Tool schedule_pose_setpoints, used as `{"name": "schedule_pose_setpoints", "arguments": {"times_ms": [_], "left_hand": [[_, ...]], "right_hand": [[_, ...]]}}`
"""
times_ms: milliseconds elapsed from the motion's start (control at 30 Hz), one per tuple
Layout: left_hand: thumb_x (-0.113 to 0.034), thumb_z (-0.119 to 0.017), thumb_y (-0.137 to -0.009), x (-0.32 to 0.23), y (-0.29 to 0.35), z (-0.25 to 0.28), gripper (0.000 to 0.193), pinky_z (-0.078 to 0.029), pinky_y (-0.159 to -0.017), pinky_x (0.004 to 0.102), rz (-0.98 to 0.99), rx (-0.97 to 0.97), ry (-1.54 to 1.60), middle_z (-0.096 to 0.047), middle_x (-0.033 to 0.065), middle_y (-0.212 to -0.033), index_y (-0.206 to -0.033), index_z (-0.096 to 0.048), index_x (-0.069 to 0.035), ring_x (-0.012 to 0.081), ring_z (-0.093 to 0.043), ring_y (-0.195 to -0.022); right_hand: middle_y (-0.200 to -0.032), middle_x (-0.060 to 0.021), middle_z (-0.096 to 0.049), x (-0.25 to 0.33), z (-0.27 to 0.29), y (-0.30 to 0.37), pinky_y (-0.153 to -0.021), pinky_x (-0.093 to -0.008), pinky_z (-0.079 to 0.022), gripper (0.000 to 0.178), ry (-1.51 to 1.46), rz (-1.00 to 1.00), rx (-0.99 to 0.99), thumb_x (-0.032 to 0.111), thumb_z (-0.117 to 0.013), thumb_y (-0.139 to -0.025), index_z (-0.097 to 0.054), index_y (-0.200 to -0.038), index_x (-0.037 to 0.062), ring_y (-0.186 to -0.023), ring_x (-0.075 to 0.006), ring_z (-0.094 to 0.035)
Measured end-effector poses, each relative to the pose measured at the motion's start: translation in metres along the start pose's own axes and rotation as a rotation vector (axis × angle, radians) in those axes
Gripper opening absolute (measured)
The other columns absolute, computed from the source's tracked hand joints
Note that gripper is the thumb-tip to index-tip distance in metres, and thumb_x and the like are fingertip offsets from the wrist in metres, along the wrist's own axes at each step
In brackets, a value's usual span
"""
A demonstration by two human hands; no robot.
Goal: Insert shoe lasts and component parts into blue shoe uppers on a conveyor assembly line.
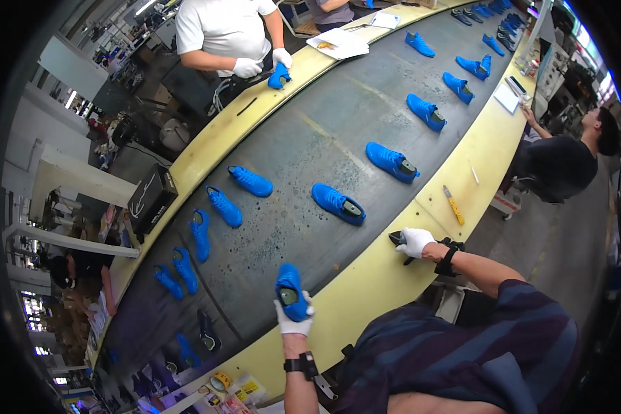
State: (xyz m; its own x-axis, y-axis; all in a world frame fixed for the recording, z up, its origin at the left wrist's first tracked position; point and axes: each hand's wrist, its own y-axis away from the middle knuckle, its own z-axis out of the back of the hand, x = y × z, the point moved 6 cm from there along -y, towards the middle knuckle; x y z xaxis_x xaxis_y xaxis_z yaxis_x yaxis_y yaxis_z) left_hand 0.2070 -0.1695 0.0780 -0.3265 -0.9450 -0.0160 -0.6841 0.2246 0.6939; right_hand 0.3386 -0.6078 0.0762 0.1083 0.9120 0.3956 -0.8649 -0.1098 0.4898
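Note:
My left hand (294, 319), in a white glove, grips a blue lace-up shoe (289, 281) by its heel end above the near edge of the belt. The shoe's toe points away from me, and a greenish-grey insert shows in its opening. On the yellow ledge to the right, my gloved right hand (417, 242) is closed around a small black tool (396, 237). Only the tool's dark ends stick out, so its kind is unclear. Nearest to that hand lies a yellow-handled utility knife (453, 205).
Several blue shoes (338, 203) stand along the dark conveyor belt (293, 165). Across it, a person in white gloves handles a blue shoe (279, 76). Another person sits at right beside a notepad (506, 98). A black shoebox (152, 199) and a yellow tape roll (221, 380) sit on the ledges.

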Motion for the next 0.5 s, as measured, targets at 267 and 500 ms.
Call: {"name": "schedule_pose_setpoints", "arguments": {"times_ms": [267,500], "left_hand": [[-0.067,-0.057,-0.098,-0.134,-0.071,0.061,0.075,-0.055,-0.091,0.0512,-0.169,-0.096,0.244,-0.062,0.0162,-0.128,-0.142,-0.052,-0.007,0.035,-0.061,-0.117],[-0.064,-0.06,-0.099,-0.111,-0.028,0.104,0.077,-0.046,-0.109,0.0633,-0.149,-0.093,0.594,-0.058,0.0201,-0.146,-0.147,-0.05,-0.004,0.0393,-0.054,-0.133]], "right_hand": [[-0.108,-0.023,-0.07,0.084,0.064,-0.019,-0.09,-0.0494,-0.055,0.043,0.062,0.179,-0.305,0.035,-0.08,-0.085,-0.071,-0.114,0.0039,-0.105,-0.0421,-0.068],[-0.127,-0.0246,-0.068,0.136,0.032,-0.154,-0.098,-0.0484,-0.056,0.063,0.111,0.088,-0.013,0.036,-0.085,-0.077,-0.065,-0.126,0.003,-0.118,-0.0406,-0.067]]}}
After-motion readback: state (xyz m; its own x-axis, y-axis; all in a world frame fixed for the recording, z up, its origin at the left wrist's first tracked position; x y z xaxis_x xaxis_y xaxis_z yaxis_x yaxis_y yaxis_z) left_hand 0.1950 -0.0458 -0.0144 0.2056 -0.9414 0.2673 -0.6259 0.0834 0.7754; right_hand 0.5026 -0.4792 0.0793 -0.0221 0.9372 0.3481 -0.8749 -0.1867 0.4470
